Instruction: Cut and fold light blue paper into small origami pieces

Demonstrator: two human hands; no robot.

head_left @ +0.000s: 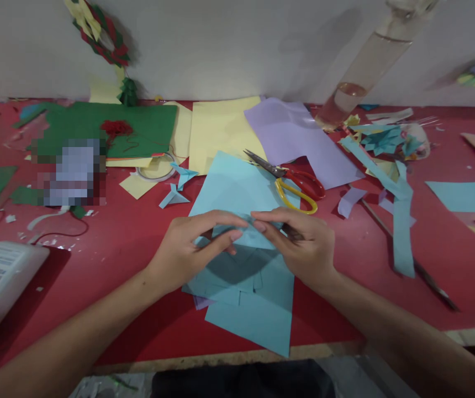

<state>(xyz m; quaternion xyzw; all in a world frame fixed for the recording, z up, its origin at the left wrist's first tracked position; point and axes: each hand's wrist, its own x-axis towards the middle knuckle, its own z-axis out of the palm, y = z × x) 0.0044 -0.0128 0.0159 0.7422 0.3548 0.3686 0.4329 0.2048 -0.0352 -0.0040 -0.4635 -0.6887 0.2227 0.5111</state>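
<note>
The left hand comes in from the left side. Its thumb and fingers are pinched together on the left part of a small blue paper piece. The paper piece sits right between the two hands, just above the red table, and it runs sideways from one hand to the other. Both hands are just as near to it. Under them lies a pile of blue paper sheets, reaching down to the near table edge.

The right hand comes in from the right side. Its fingertips press together on the right part of the same blue piece, touching the left hand's fingertips.

Behind the right hand, near it but not touching, lie scissors with red and yellow handles. Farther right are long blue paper strips.
</note>
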